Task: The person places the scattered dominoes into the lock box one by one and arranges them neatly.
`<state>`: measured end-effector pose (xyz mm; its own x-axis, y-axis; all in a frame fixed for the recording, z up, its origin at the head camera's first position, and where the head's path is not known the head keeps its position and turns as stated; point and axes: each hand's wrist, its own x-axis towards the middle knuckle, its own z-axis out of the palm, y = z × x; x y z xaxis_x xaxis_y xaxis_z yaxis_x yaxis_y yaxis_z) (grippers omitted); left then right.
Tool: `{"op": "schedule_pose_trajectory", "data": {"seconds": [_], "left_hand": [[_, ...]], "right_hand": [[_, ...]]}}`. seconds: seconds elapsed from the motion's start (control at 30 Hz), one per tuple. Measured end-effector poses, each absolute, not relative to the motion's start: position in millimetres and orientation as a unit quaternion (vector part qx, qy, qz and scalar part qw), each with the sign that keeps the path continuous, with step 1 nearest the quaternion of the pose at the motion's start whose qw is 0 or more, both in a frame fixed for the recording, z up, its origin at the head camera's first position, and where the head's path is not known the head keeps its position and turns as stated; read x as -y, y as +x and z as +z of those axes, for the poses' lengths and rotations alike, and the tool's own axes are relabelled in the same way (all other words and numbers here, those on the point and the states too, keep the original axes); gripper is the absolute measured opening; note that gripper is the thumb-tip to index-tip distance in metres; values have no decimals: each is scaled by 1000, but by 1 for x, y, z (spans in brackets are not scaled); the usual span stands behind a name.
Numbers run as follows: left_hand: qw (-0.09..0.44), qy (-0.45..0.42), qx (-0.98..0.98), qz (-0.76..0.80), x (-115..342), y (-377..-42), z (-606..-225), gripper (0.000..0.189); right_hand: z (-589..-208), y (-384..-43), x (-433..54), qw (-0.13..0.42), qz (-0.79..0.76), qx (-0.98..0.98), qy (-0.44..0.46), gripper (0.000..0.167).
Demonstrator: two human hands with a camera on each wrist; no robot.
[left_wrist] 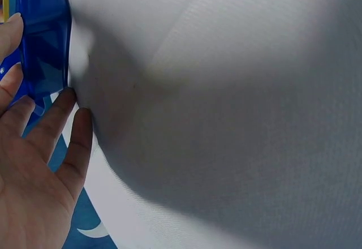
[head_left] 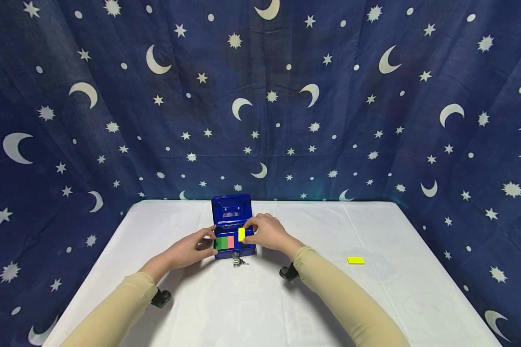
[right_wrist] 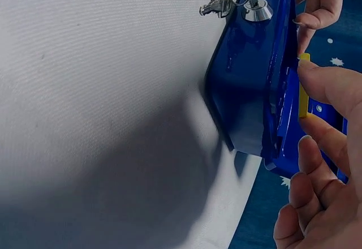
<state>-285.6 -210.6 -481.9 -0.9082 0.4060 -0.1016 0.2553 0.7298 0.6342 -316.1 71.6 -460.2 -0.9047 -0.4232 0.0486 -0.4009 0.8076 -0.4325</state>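
A blue metal cash box (head_left: pixel 248 251) stands with its lid (head_left: pixel 232 209) raised. Between thumb and fingers, my right hand (head_left: pixel 269 233) pinches a small yellow block (head_left: pixel 241 234) over the box's right half; the right wrist view shows this yellow block (right_wrist: pixel 304 93) edge-on. My left hand (head_left: pixel 193 250) is at the box's left side, its thumb by the front corner and a fingertip near the hinge. In the left wrist view, its fingers spread beside the blue wall (left_wrist: pixel 45 45). Green blocks (head_left: pixel 221 242) and a pink block (head_left: pixel 230 242) sit side by side in the box's left half.
Keys (head_left: pixel 241 262) hang from the lock on the box's front. Another yellow block (head_left: pixel 355 260) lies on the white tablecloth (head_left: pixel 330 226) to the right. A dark blue curtain (head_left: pixel 260 135) with moons and stars hangs behind the table.
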Motion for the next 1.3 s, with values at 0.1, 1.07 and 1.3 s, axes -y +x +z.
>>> {"op": "schedule_pose_trajectory", "data": {"seconds": [0.1,1.07,1.3], "left_hand": [[118,179,-922,322,211,-286,-482,41],[126,167,-924,320,209,-287,-480,45],[123,166,-925,320,209,-287,-481,53]], "right_hand": [[-461,-318,-70,27,-223,-949,-221,45],[-473,-326,-53,12,-128,-963,-237,41],[-475,-325,-52,6,-113,-962,-247,38]]}}
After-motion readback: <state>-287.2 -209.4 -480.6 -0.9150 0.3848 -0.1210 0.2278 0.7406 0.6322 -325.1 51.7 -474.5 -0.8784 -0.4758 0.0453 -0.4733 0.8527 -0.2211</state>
